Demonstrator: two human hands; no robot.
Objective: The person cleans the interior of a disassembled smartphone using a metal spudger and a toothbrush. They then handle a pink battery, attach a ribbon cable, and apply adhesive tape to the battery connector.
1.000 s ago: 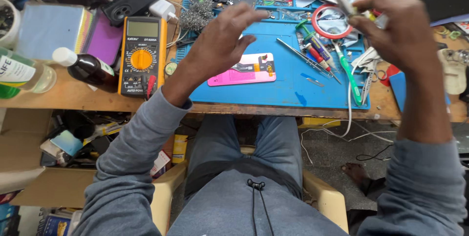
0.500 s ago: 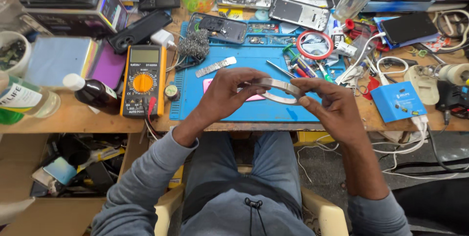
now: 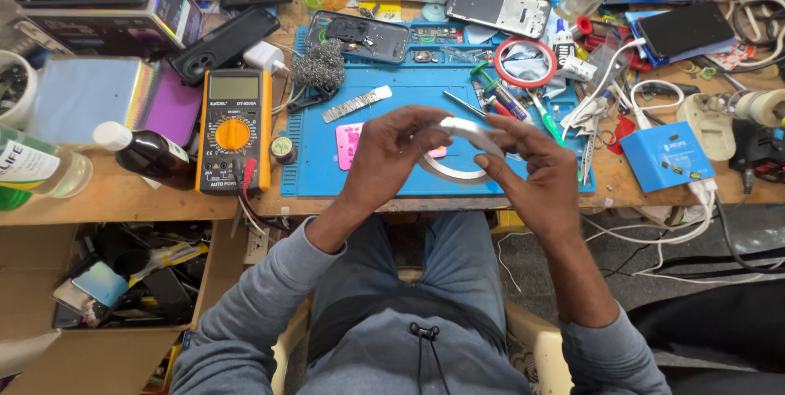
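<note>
- Tape roll (image 3: 455, 168) — a thin white ring, held between both hands just above the front edge of the blue mat (image 3: 392, 178), in front of the chest.
- Change: a second ago both hands were raised high and apart over the far side of the bench; half a second ago they had come together low over the mat with the ring between them. Now they sit close together, the ring turned more edge-on.
- Meaning, as a judgement: the reach is over; the work now in hand is fingertip work on the tape itself, likely finding or lifting its free end.
- Left hand (image 3: 391, 148): fingers curled and closed on the near-left side of the ring, thumb hidden.
- Right hand (image 3: 536, 172): fingers bent, pinching a white strip (image 3: 470, 130) that rises off the ring toward the left fingertips.
- Materials: the ring looks smooth and slightly glossy, with a thin wall and an open centre; the mat is matte and rubbery, with moulded trays at its far edge.
- Nearby: a flat metal strip (image 3: 356, 104) lies left on the mat; a pink card (image 3: 350, 143) is partly hidden under the left hand; a red-rimmed tape ring (image 3: 524, 61) lies behind; a yellow meter (image 3: 234, 129) rests on the wooden bench (image 3: 123, 199) left of the mat.
</note>
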